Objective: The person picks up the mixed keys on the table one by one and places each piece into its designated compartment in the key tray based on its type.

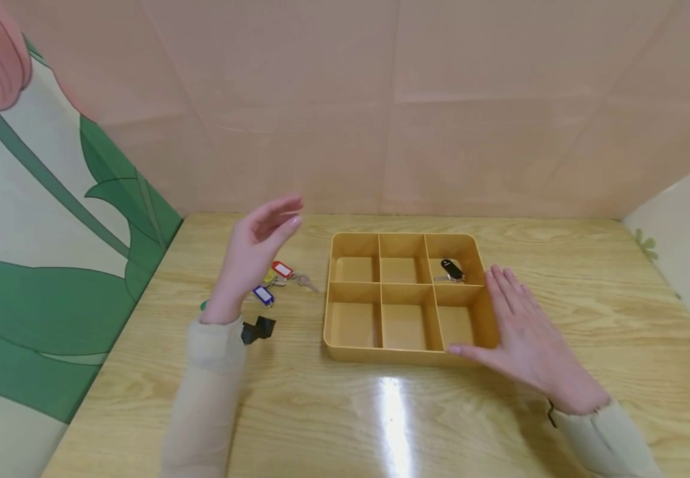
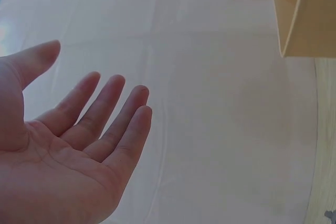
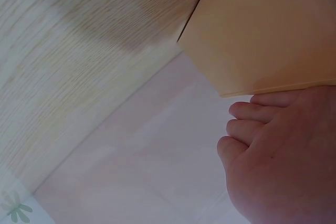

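An orange-tan organizer box (image 1: 413, 357) with several compartments stands on the table, and a key with a black tag (image 1: 452, 269) lies in its back right compartment. My right hand (image 1: 526, 338) rests at the box's right side, fingers straight along the rim and thumb at the front edge. My left hand (image 1: 255, 249) is raised left of the box, fingers spread and nothing in the palm. Below it on the table are keys with a red tag (image 1: 282, 269), a blue tag (image 1: 263, 296) and a yellow tag (image 1: 269, 277), partly hidden by the hand and wrist.
A black angular piece (image 1: 259, 329) lies on the wood-grain table (image 1: 297, 411) near my left sleeve. Just left of that wrist shows a bit of green (image 1: 204, 305). A pink sheet (image 1: 392, 133) rises behind the table, and a flower-patterned panel (image 1: 52, 219) borders the left side.
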Tool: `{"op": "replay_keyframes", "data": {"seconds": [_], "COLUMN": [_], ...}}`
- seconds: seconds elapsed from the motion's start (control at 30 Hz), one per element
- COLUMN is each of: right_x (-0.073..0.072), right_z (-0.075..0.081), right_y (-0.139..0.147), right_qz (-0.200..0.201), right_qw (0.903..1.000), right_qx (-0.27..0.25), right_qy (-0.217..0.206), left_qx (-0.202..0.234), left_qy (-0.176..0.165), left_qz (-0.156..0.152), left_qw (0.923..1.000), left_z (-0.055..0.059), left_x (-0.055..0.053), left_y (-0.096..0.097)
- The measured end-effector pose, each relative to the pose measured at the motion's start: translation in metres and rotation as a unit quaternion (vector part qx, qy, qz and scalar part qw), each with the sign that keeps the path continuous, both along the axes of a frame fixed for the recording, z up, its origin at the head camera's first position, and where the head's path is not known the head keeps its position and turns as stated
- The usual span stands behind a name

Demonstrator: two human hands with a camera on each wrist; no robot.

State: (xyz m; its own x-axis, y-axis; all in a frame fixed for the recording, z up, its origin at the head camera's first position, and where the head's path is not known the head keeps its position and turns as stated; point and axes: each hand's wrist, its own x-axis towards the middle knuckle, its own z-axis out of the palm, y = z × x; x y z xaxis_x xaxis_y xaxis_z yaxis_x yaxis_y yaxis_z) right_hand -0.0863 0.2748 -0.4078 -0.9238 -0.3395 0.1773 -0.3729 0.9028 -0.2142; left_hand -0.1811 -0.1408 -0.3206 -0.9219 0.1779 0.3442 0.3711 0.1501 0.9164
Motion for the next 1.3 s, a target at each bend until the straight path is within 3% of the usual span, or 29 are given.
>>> {"op": "replay_keyframes", "data": {"seconds": [0.7,1.3], "right_x": [0.0,0.001], "right_z": [0.001,0.001], "right_y": [0.0,0.0], "right_qz": [-0.004,0.002], "right_qw": [1.0,1.0], "right_qx": [0.004,0.006], "right_qy": [-0.003,0.004], "left_qx": [-0.11,-0.144], "left_qy": [-0.014,-0.047], "left_qz": [0.02,0.054], "left_qw": [0.9936,0.987], "left_z": [-0.024,-0.041], "left_x": [0.013,0.018], "left_y": [-0.023,-0.053]}}
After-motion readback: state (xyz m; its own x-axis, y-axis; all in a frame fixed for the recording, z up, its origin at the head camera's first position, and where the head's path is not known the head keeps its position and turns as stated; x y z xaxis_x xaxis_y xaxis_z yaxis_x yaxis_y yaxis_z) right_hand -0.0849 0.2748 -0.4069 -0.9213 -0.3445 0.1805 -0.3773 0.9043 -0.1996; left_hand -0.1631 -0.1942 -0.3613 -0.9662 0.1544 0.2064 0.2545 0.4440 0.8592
